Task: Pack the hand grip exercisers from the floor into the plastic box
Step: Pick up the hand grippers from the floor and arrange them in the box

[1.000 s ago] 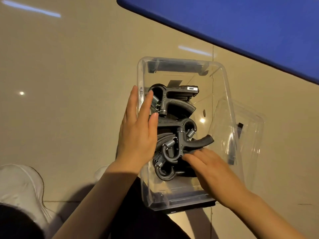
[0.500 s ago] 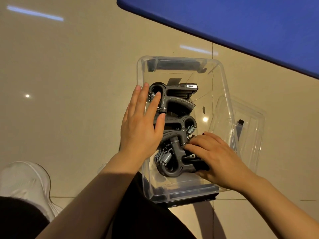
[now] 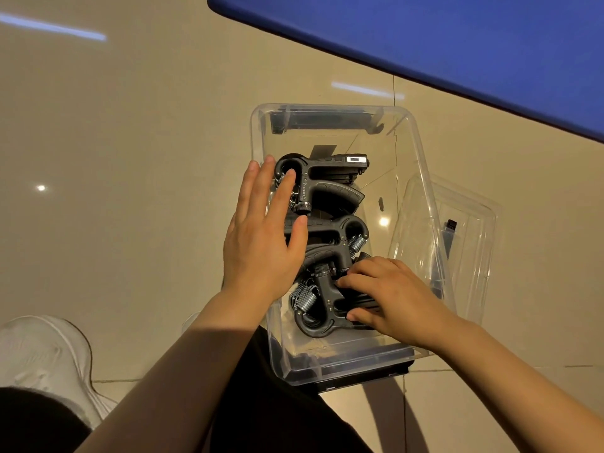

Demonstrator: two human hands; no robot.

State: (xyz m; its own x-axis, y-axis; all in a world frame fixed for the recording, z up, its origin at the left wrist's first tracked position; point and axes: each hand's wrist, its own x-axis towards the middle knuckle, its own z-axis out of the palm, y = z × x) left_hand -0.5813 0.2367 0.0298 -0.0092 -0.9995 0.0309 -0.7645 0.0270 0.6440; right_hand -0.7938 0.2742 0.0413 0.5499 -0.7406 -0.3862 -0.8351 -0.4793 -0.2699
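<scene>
Head view only. No words or brand names clear enough to read; just a small pale label on the far gripper, too tiny to make out.

Three black hand grip exercisers counted, all lying inside the clear plastic box on the tan floor: far exerciser, middle exerciser, near exerciser. More maybe hidden under them, cannot tell.

Left hand flat, fingers straight and a bit spread, resting over the box's left side and the far two exercisers. Right hand down in the box, fingers curled on the near exerciser's handles.

One clear lid leaning just beside the box on the right. Blue surface farther back. White shoe at lower left. Both arms covering part of the box's near end.
</scene>
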